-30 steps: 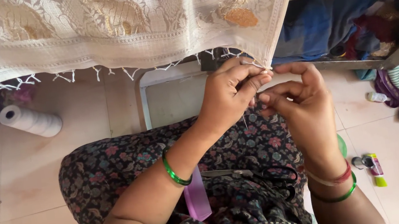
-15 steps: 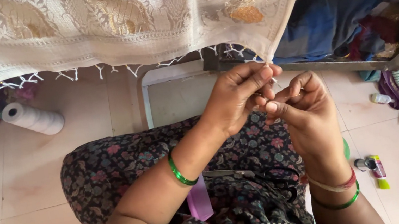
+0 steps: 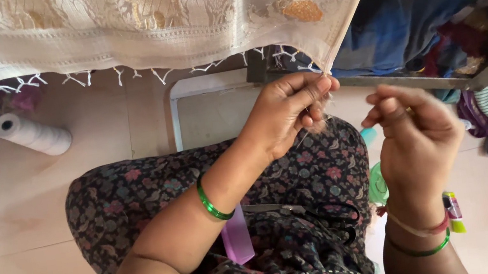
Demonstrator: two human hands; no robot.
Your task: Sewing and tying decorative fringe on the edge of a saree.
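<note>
A cream woven cloth (image 3: 130, 25) with gold motifs and a knotted white fringe hangs across the top of the view. My left hand (image 3: 289, 114) pinches the loose threads at the cloth's lower right corner (image 3: 327, 70). My right hand (image 3: 414, 134) is a short way to the right, fingers curled and pinched together; whether a thin thread runs from it to the corner is too fine to tell. Both wrists wear green bangles. My lap is covered by dark floral fabric (image 3: 137, 198).
A white thread cone (image 3: 31, 133) lies on the tiled floor at left. Black scissors (image 3: 326, 215) and a pink flat comb-like piece (image 3: 237, 244) rest on my lap. A metal-framed shelf (image 3: 436, 44) with piled clothes is at right. Small coloured items (image 3: 454, 212) lie by my right wrist.
My right hand has drawn away to the right from my left hand, opening a gap between them. My left hand stays at the cloth's corner.
</note>
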